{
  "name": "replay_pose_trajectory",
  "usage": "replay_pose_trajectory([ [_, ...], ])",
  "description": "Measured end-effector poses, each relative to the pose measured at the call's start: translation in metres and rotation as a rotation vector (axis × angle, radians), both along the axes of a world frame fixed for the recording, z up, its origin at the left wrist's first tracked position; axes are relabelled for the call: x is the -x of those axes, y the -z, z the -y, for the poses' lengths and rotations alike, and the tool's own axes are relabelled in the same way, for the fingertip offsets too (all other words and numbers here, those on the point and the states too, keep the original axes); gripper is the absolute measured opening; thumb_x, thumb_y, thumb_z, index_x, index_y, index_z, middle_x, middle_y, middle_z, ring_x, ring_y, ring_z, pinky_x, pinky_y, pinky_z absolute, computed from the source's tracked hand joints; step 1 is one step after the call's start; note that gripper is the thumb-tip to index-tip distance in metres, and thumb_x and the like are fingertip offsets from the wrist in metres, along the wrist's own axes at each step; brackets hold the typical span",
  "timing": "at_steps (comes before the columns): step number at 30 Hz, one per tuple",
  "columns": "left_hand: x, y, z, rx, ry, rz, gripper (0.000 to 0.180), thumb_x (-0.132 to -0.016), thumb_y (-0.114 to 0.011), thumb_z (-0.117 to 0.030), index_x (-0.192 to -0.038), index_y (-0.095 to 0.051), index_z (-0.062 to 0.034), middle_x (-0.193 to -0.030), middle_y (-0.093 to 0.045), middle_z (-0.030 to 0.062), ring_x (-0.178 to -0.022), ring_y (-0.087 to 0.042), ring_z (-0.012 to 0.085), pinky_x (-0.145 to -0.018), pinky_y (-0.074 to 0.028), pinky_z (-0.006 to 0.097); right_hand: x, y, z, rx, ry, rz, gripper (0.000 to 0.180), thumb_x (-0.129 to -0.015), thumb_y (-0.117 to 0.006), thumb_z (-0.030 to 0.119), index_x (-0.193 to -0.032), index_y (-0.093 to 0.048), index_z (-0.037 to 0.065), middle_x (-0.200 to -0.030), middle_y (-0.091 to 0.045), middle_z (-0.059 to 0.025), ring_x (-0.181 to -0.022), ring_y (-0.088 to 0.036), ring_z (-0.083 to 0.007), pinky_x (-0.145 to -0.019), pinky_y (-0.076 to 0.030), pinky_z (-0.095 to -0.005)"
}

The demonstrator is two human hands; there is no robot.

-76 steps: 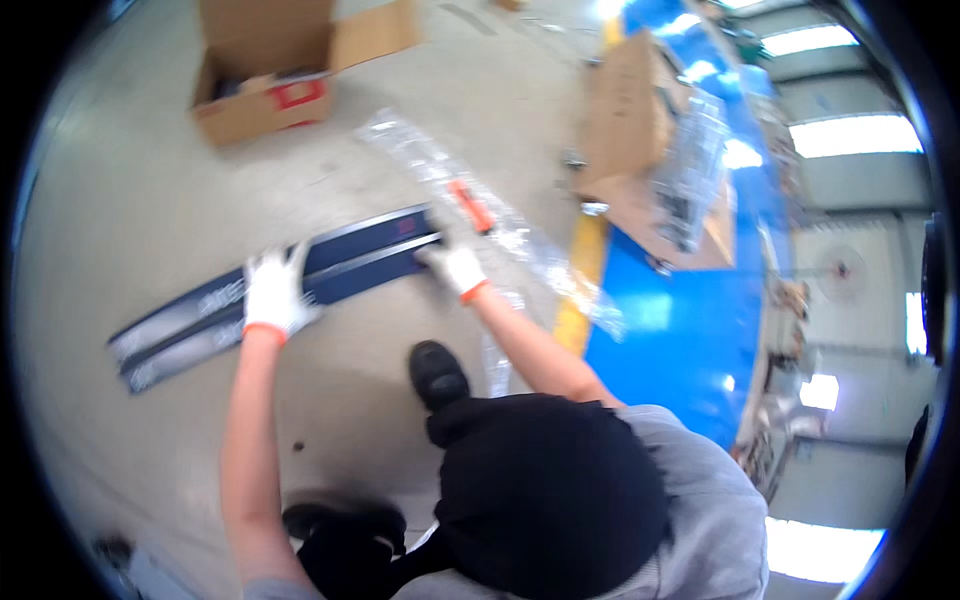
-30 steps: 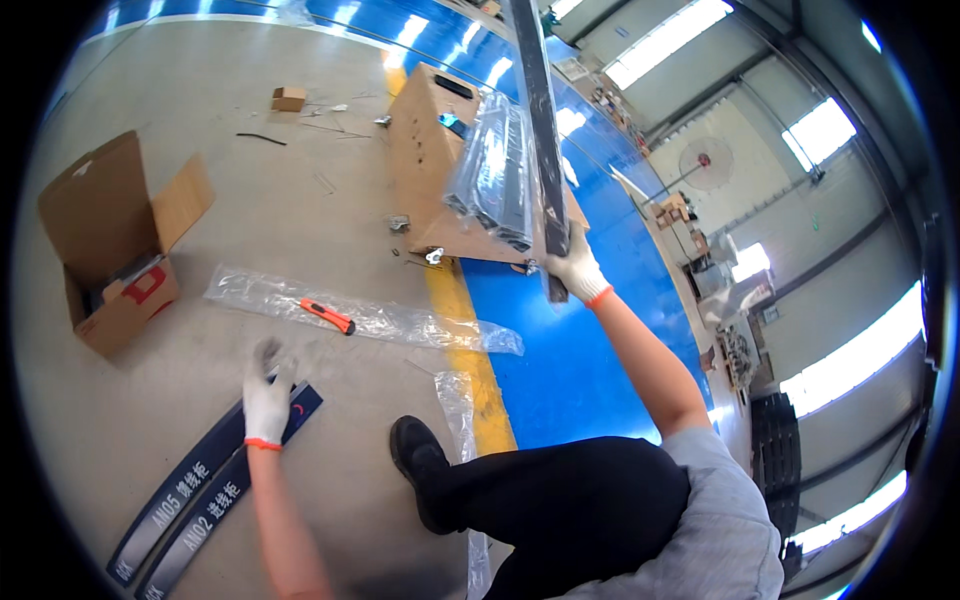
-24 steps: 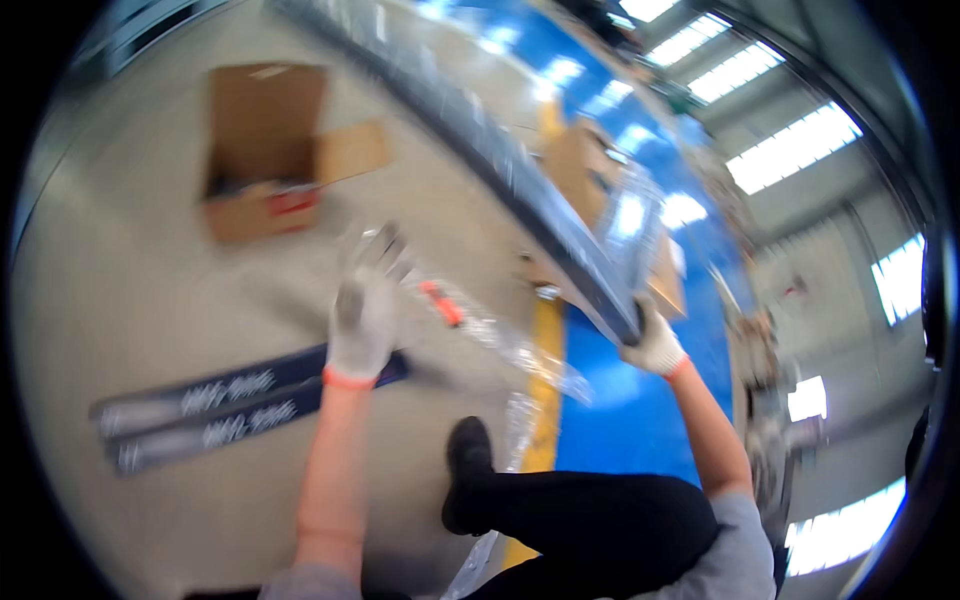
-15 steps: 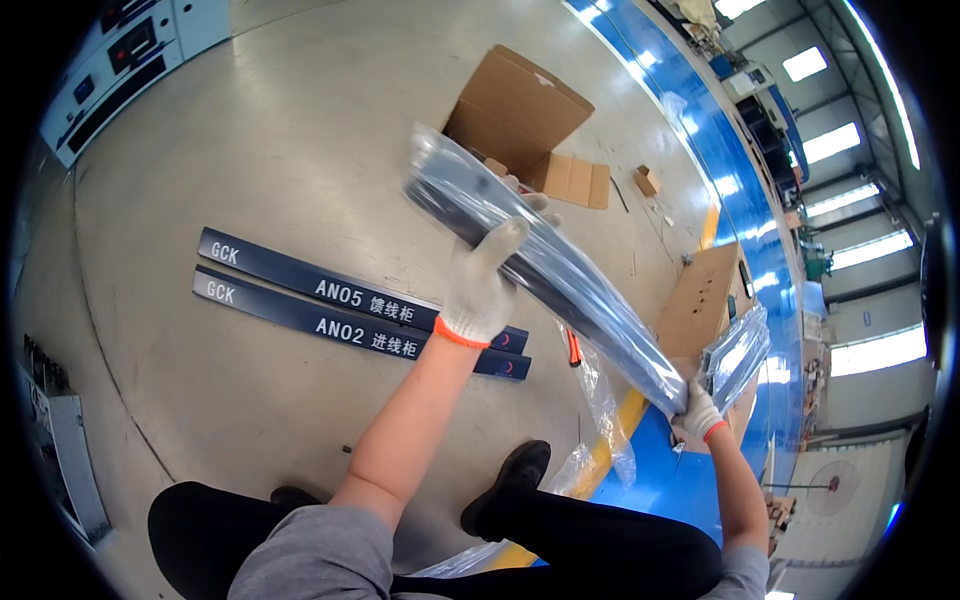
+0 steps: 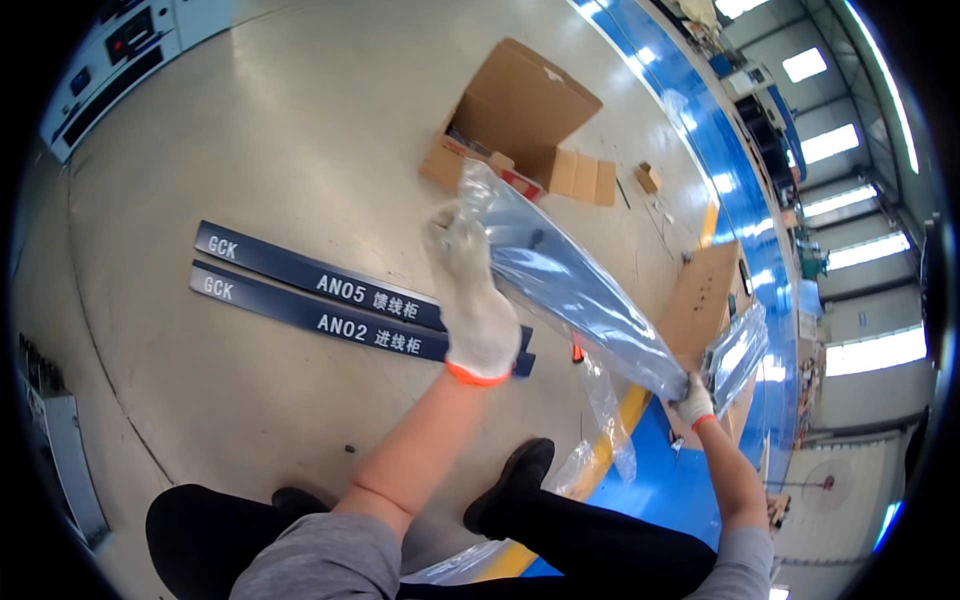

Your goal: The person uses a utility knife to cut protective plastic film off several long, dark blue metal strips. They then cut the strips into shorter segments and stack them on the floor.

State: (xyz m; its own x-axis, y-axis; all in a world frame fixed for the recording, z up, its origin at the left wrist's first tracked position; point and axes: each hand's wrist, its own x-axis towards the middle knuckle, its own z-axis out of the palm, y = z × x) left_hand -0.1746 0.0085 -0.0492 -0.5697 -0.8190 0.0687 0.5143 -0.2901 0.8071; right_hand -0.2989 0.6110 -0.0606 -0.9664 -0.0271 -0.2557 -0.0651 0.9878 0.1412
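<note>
A long clear plastic sleeve [image 5: 580, 290] stretches diagonally before me, with dark strip-like contents showing through. My right hand [image 5: 692, 402], gloved in white with an orange cuff, is closed round its lower right end. My left hand [image 5: 472, 300], in a matching glove, has its fingers curled at the sleeve's upper left edge and seems to pinch the film; motion blurs the fingertips. Below my left hand, two dark blue label strips with white lettering, an upper strip [image 5: 270, 260] and a lower strip [image 5: 265, 298], lie side by side on the floor. My left hand covers part of them.
An open cardboard box [image 5: 525, 105] stands on the floor ahead. At right, another plastic-wrapped bundle [image 5: 738, 350] rests on a long carton [image 5: 700, 295]. Loose clear film [image 5: 605, 410] and an orange-handled tool [image 5: 577, 352] lie near the yellow line [image 5: 634, 408]. Grey cabinets [image 5: 130, 60] stand far left.
My left hand has shifted from gripping the sleeve's middle to its upper left edge, with the fingers turning. The sleeve's upper end has moved right and down, uncovering the open box. My right hand keeps its hold.
</note>
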Motion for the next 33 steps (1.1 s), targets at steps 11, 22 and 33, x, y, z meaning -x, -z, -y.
replay_pose_trajectory([
  [11, 0.034, 0.102, 0.038, -0.344, 0.209, 0.182, 0.013, -0.105, -0.069, -0.017, -0.100, -0.067, -0.0050, -0.092, -0.070, 0.0038, -0.081, -0.063, 0.0116, -0.076, -0.054, 0.030, -0.041, -0.030, -0.003, -0.051, 0.033, -0.175, 0.065, -0.074, -0.090, 0.009, -0.134, -0.063, 0.010, -0.129, -0.072, -0.0178, -0.124, -0.069, -0.0416, -0.105, -0.057, -0.0477],
  [22, 0.047, 0.161, 0.114, -0.091, 0.144, 0.269, 0.018, -0.103, -0.077, -0.021, -0.100, -0.072, -0.0043, -0.076, -0.063, -0.0026, -0.058, -0.048, 0.0052, -0.054, -0.039, 0.025, -0.047, -0.047, -0.007, -0.055, 0.031, -0.126, 0.062, -0.075, -0.094, 0.013, -0.130, -0.066, 0.009, -0.128, -0.070, -0.0178, -0.124, -0.068, -0.0404, -0.105, -0.056, -0.0470],
  [33, 0.011, 0.242, 0.113, -0.483, 0.791, 0.370, 0.056, -0.107, -0.064, -0.047, -0.146, -0.063, -0.0080, -0.138, -0.064, 0.0158, -0.114, -0.068, 0.0268, -0.096, -0.056, 0.048, -0.015, -0.125, 0.008, -0.152, -0.330, -0.410, 0.056, -0.065, -0.082, 0.002, -0.119, -0.068, 0.009, -0.115, -0.067, -0.0150, -0.114, -0.061, -0.0415, -0.098, -0.053, -0.0508],
])
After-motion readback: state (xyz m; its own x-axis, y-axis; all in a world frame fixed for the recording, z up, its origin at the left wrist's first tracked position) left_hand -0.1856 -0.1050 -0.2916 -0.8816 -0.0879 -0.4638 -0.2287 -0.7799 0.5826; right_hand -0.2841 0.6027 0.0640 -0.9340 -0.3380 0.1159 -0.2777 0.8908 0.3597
